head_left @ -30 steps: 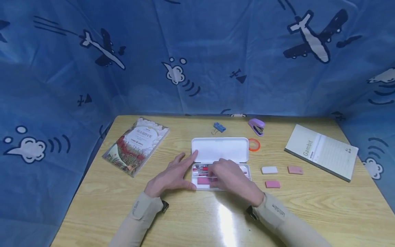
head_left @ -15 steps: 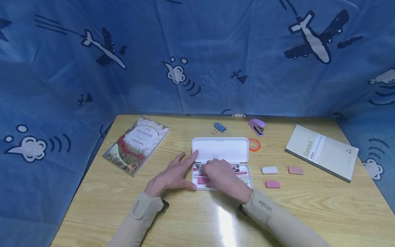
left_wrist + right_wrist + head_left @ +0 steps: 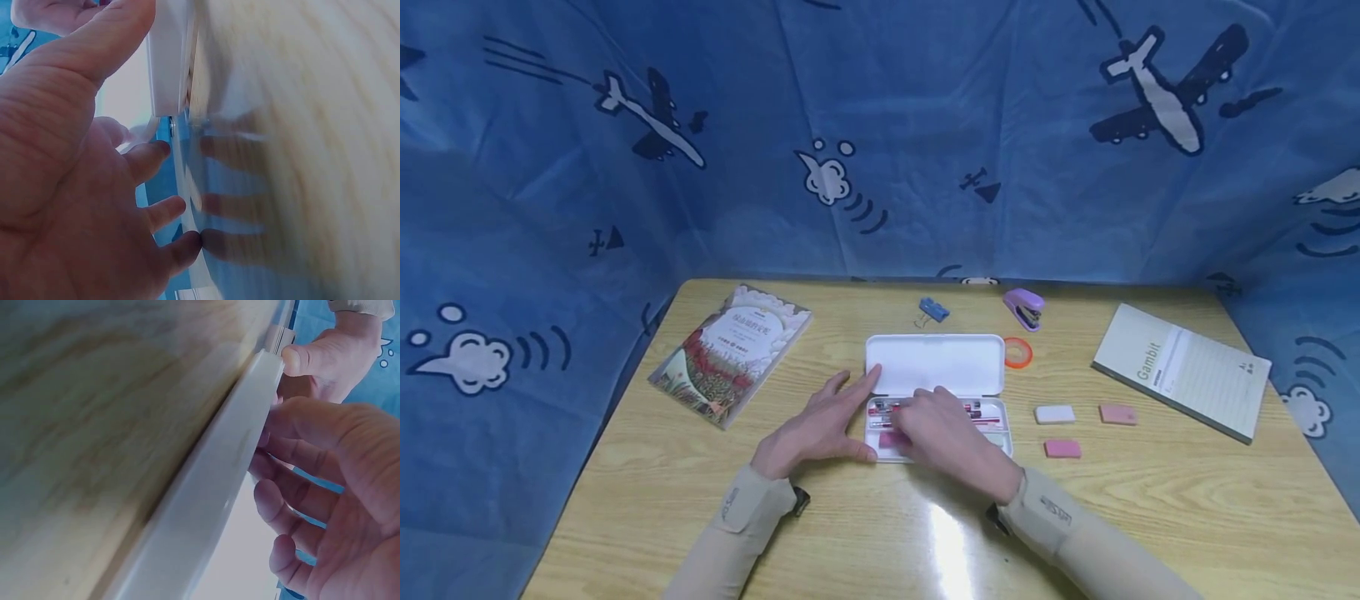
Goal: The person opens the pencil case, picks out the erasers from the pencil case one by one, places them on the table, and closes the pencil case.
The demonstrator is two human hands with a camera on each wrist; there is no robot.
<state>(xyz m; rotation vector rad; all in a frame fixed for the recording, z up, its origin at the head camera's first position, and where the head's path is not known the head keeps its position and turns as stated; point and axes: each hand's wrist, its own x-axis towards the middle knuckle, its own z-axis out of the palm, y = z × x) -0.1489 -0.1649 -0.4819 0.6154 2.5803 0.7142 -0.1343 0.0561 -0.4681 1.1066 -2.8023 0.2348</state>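
Note:
An open white pencil case point(image 3: 935, 364) lies mid-table, its lid folded back. Red and dark pens point(image 3: 988, 421) fill its rear compartment; a pink eraser point(image 3: 891, 440) is at the left of the front one. My left hand point(image 3: 820, 425) steadies the case's left side, thumb at the front corner and index finger by the lid, fingers spread in the left wrist view. Reaching into the case, my right hand point(image 3: 951, 437) pinches the pink eraser with curled fingers. Its fingertips point(image 3: 270, 422) are partly hidden behind the case wall in the right wrist view.
Right of the case lie a white eraser point(image 3: 1055, 414) and two pink erasers point(image 3: 1063, 449). Behind it are a blue binder clip point(image 3: 934, 309), a purple stapler point(image 3: 1024, 308) and an orange tape roll point(image 3: 1018, 352). A book point(image 3: 730, 354) lies left, a notebook point(image 3: 1180, 371) right.
My right hand has shifted left within the pencil case, from its middle to the pink eraser, uncovering the pens' right ends. My left hand has stayed in place.

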